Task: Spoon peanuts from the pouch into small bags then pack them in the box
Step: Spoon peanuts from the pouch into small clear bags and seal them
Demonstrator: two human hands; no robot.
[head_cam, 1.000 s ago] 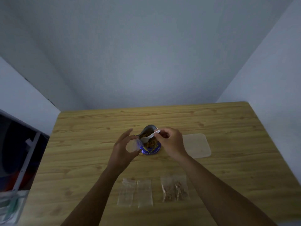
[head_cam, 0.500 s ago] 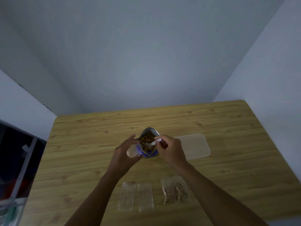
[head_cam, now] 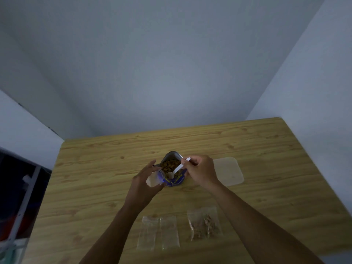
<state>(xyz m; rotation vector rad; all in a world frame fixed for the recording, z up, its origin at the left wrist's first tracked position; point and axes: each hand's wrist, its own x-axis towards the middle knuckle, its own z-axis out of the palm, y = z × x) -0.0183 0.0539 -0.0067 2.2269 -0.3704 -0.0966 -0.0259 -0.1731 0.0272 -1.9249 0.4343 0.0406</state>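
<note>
Pouch (head_cam: 173, 182) on wooden table (head_cam: 95, 178), grey walls (head_cam: 171, 73)

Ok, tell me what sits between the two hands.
Head view: the open blue foil pouch of peanuts stands between the left hand, holding a small clear bag, and the right hand, whose white plastic spoon dips in.

Two arms in shot, both bare from the bottom edge right up to the wrists. The left forearm (head_cam: 114, 225) is long and lean, the right forearm (head_cam: 257, 216) likewise. The left hand (head_cam: 143, 184) is uncovered, the right hand (head_cam: 202, 171) too, its knuckles showing in the dim light.
</note>
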